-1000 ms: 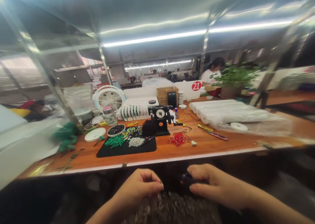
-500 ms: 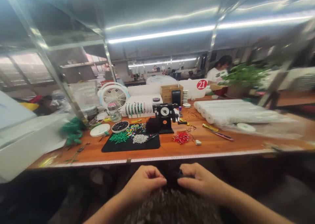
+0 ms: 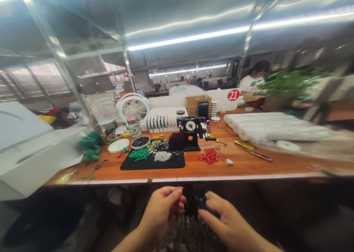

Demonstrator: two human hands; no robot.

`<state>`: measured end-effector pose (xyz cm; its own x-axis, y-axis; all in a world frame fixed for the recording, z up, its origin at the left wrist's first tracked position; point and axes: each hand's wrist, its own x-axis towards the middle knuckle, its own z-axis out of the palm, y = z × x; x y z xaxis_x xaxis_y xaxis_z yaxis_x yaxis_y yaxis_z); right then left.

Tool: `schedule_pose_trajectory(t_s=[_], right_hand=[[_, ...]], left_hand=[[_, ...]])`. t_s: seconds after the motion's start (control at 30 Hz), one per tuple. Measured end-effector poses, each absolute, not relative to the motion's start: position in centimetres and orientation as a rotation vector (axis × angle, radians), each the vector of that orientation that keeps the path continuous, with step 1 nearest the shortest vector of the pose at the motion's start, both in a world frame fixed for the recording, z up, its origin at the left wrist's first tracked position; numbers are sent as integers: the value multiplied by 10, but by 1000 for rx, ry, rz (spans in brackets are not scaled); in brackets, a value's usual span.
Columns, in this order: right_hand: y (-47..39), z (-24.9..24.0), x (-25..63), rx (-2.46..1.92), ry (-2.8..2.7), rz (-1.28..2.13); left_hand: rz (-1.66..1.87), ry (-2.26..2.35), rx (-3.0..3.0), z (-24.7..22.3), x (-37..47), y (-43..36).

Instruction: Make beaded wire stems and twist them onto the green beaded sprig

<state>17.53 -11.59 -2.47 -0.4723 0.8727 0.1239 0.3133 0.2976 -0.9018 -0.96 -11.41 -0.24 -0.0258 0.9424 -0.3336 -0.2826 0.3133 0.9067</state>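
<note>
Just below the table's front edge, my left hand (image 3: 167, 204) is closed in a pinch between thumb and forefinger. A thin dark strand rises from about its fingertips across the table edge; it is too fine to name for sure. To the right, my right hand (image 3: 221, 213) is closed around a dark blue hand tool (image 3: 201, 202), like small pliers or snips, whose tip points at the left fingertips. Against the dark background most of the tool's shape is lost. Both hands are over my lap.
On the table (image 3: 155, 173) lie a black mat (image 3: 152, 165) with green pieces and loose beads, a bowl of black beads (image 3: 140, 142), a crank winder (image 3: 190, 132) and red beads (image 3: 209, 156). White rolls (image 3: 265, 126) and a knife (image 3: 257, 153) lie right.
The left hand has turned and raised its pinch toward the table edge. The right hand's tool now shows more clearly, tilted toward the left fingers. The view has shifted slightly left.
</note>
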Motion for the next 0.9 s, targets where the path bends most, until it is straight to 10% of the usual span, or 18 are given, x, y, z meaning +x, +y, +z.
schedule_pose_trajectory(t_s=[0.9], right_hand=[[-118,-28,169,-934,-1763,1291]], left_hand=[[1202,1036,892,-1,-7,-123]])
